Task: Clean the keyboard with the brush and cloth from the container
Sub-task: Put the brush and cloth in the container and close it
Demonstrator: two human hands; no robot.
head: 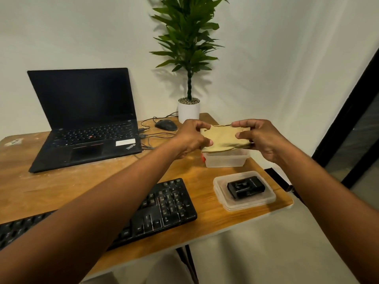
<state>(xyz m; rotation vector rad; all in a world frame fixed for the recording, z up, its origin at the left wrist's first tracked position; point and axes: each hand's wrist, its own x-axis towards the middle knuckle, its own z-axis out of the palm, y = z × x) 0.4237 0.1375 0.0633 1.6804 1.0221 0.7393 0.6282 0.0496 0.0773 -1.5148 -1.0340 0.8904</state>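
Keyboard [164,208] waits at six o'clock, untouched. Both hands, left hand [189,139] and right hand [259,138], pinch the folded cloth [223,138] above the open container [225,159] at two o'clock. Fetching step; next, I'd say, bring it down to the keys.

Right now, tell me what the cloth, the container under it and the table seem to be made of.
Cloth: soft woven fabric, tan and matte; it sags and creases between the left hand and right hand pinching it.
Container: probably plastic, translucent and cloudy white, with a moulded rim.
Table: wood or wood-look laminate, orange-brown with visible grain and pale scuffs.
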